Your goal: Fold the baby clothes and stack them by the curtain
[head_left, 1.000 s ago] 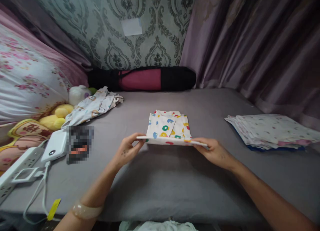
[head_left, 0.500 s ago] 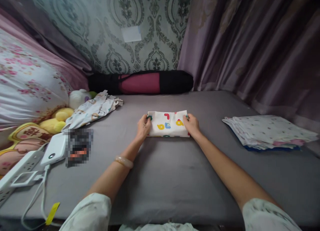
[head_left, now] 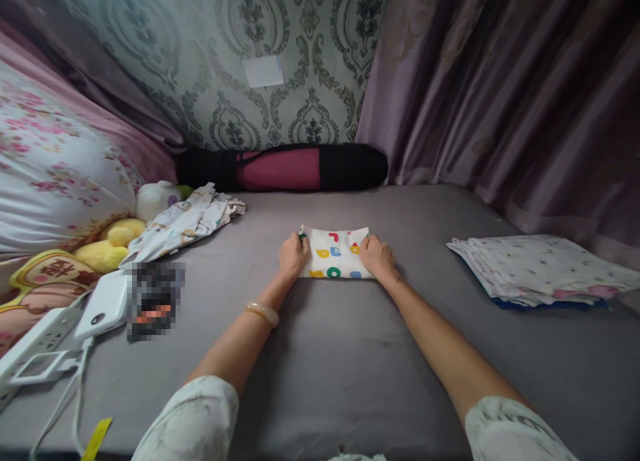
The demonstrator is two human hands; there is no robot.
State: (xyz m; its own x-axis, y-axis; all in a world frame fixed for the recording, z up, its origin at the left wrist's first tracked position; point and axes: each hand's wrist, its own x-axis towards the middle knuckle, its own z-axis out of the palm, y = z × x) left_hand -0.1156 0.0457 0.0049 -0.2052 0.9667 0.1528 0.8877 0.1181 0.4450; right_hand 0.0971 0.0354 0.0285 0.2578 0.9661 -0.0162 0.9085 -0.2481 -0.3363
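Observation:
A white folded cloth [head_left: 336, 254] printed with red, yellow, blue and green shapes is in front of me, low over or on the grey bed sheet. My left hand [head_left: 295, 254] has its fingers closed on the cloth's left end. At the right end, my right hand [head_left: 379, 256] grips it the same way, knuckles upward. The cloth lies stretched between the two hands, and their fingertips are partly hidden.
A stack of folded cloths [head_left: 540, 268] lies at the right. To the left are a crumpled printed cloth [head_left: 185, 221], plush toys [head_left: 107, 244], a white power bank [head_left: 103, 304] and a power strip [head_left: 45, 338] with cables. A black and maroon long bag [head_left: 280, 168] rests against the wall.
Both hands have turned knuckles up and come slightly closer together, still holding the cloth. More of its front face with the lower row of shapes now shows.

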